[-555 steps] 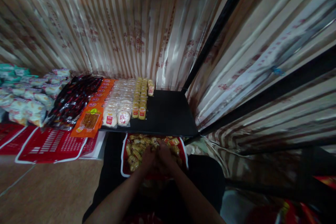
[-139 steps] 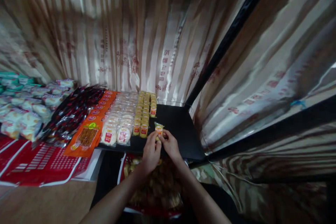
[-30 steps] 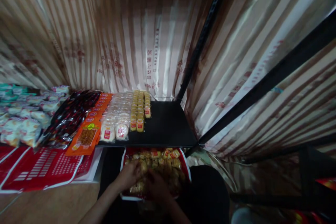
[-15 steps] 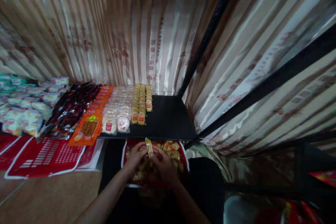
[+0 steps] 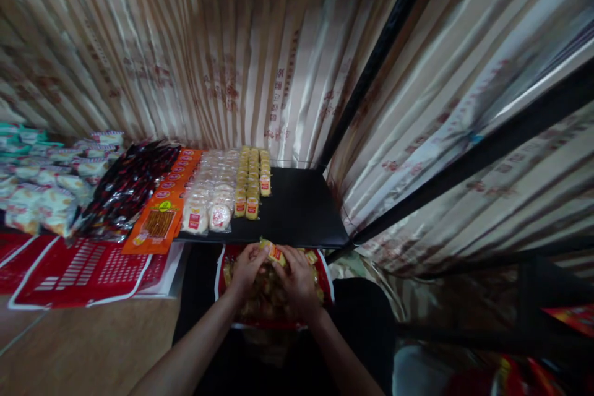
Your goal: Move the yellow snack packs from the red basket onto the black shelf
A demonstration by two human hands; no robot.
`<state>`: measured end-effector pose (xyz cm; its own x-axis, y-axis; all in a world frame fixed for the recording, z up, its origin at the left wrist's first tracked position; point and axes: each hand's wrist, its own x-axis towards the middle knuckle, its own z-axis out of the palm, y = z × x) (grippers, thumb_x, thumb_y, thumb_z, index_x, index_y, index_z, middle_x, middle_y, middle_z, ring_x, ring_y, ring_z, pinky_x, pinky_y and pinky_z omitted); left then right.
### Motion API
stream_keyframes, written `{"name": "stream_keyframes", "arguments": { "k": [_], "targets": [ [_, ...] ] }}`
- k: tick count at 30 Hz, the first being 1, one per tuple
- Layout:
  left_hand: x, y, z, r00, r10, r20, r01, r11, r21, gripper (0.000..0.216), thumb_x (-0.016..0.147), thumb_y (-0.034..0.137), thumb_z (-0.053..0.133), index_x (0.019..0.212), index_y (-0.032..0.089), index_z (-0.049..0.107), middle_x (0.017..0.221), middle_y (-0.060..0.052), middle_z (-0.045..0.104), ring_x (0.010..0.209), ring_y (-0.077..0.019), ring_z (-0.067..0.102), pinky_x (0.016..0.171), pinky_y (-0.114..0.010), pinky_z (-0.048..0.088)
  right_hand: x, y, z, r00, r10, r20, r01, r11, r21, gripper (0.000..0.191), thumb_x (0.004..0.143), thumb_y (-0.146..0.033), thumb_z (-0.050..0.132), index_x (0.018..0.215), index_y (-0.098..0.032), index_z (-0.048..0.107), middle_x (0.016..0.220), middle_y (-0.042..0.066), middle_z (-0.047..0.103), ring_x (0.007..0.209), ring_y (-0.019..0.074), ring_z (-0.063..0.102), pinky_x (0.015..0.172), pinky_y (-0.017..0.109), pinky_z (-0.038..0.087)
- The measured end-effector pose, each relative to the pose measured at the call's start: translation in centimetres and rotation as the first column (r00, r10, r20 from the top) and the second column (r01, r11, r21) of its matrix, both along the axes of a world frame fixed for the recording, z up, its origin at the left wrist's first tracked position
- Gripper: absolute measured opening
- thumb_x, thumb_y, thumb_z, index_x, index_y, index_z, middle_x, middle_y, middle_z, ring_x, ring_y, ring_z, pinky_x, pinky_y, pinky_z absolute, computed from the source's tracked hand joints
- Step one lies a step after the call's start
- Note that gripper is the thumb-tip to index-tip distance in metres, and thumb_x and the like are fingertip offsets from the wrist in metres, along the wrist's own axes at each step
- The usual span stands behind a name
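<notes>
Over red basket, left hand and right hand pinch yellow packet between them (face up, I think). Step looks like orienting packet; next move likely calls for reaching to short row on black shelf.

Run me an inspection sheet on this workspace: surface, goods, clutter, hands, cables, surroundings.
Surface: black shelf, bearing packets in rows.
Goods: one yellow packet held; others piled in the red basket in front of the shelf; yellow columns beside white round packets, the rightmost column ending farther back.
Clutter: red items at lower right, too dark to identify.
Hands: left hand and right hand both have fingers on the yellow packet.
Cables: nothing clearly seen.
Surroundings: striped curtain behind; black bar rising at the corner.
</notes>
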<state>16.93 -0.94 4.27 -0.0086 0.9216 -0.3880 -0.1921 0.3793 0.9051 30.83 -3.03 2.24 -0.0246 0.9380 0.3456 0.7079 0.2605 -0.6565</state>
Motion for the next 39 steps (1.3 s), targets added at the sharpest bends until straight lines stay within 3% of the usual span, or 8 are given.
{"name": "stream_keyframes", "arguments": {
  "k": [8,12,15,20,23,27,33,39],
  "targets": [
    [0.8,0.6,-0.3,0.998,0.063,-0.025,-0.061,0.995,0.077,0.039,0.063,0.043,0.067,0.088,0.013,0.061,0.075,-0.003,0.065,0.066,-0.0132,0.061,0.056,-0.021,0.045,0.0,0.1,0.7,0.997,-0.019,0.073,0.018,1.0,0.018,0.031,0.082,-0.034,0.055,0.109,-0.021,0.061,0.105,0.009,0.065,0.1,0.025,0.057,0.091,0.042,0.045],
    [0.7,1.5,-0.6,0.986,-0.018,-0.166,0.046,0.985,0.167,0.03,0.069,0.036,0.06,0.09,0.014,0.062,0.069,-0.001,0.063,0.062,-0.0126,0.058,0.058,-0.022,0.045,0.2,0.8,0.8,0.982,-0.114,-0.153,0.091,0.984,-0.151,0.038,0.077,-0.033,0.058,0.113,-0.021,0.059,0.104,0.008,0.066,0.088,0.0221,0.062,0.083,0.038,0.049],
    [0.9,2.4,-0.3,0.97,-0.074,-0.232,0.125,0.969,0.215,0.027,0.071,0.03,0.058,0.092,0.015,0.064,0.073,-0.001,0.064,0.065,-0.0125,0.057,0.061,-0.023,0.046,0.7,1.6,1.2,0.923,-0.092,-0.373,-0.035,0.946,-0.321,0.041,0.073,-0.032,0.06,0.112,-0.02,0.06,0.093,0.005,0.068,0.069,0.017,0.063,0.069,0.032,0.052],
    [1.8,3.2,0.6,0.973,0.05,-0.225,0.003,0.972,0.233,0.036,0.073,0.033,0.058,0.104,0.015,0.058,0.086,-0.005,0.065,0.075,-0.0138,0.061,0.069,-0.024,0.049,1.1,3.5,1.7,0.814,-0.083,-0.575,-0.142,0.931,-0.335,0.031,0.068,-0.034,0.063,0.095,-0.02,0.065,0.081,0.003,0.069,0.067,0.0156,0.061,0.064,0.026,0.05],
    [2.3,2.9,1.0,0.938,0.149,-0.314,-0.041,0.945,0.325,0.036,0.077,0.033,0.053,0.108,0.014,0.056,0.106,-0.011,0.061,0.088,-0.0157,0.059,0.076,-0.027,0.049,1.3,5.5,1.4,0.82,-0.125,-0.558,-0.064,0.95,-0.307,0.033,0.068,-0.036,0.064,0.096,-0.019,0.064,0.083,0.004,0.069,0.068,0.016,0.061,0.065,0.027,0.05],
    [3.1,3.0,1.3,0.913,0.099,-0.397,0.063,0.925,0.375,0.031,0.081,0.028,0.044,0.108,0.019,0.058,0.114,-0.009,0.058,0.103,-0.0169,0.056,0.085,-0.03,0.048,1.4,9.1,0.5,0.852,-0.156,-0.5,0.017,0.962,-0.273,0.035,0.069,-0.037,0.061,0.098,-0.018,0.063,0.083,0.004,0.068,0.068,0.0161,0.06,0.068,0.029,0.05],
    [4.6,5.4,0.1,0.926,0.079,-0.368,0.053,0.941,0.335,0.037,0.084,0.029,0.041,0.117,0.018,0.054,0.138,-0.009,0.043,0.13,-0.0181,0.037,0.11,-0.035,0.027,0.2,14.5,-0.4,0.906,-0.199,-0.373,0.12,0.967,-0.225,0.033,0.071,-0.039,0.057,0.096,-0.019,0.062,0.079,0.002,0.066,0.065,0.0152,0.06,0.065,0.028,0.05],
    [5.3,8.0,-0.9,0.955,0.064,-0.288,0.025,0.956,0.294,0.045,0.086,0.03,0.039,0.129,0.016,0.045,0.142,-0.008,0.04,0.133,-0.017,0.033,0.113,-0.035,0.021,-0.7,17.7,-0.8,0.952,-0.212,-0.223,0.171,0.967,-0.187,0.034,0.072,-0.039,0.053,0.097,-0.019,0.062,0.079,0.002,0.065,0.065,0.0149,0.058,0.065,0.029,0.048]
  ]
}}
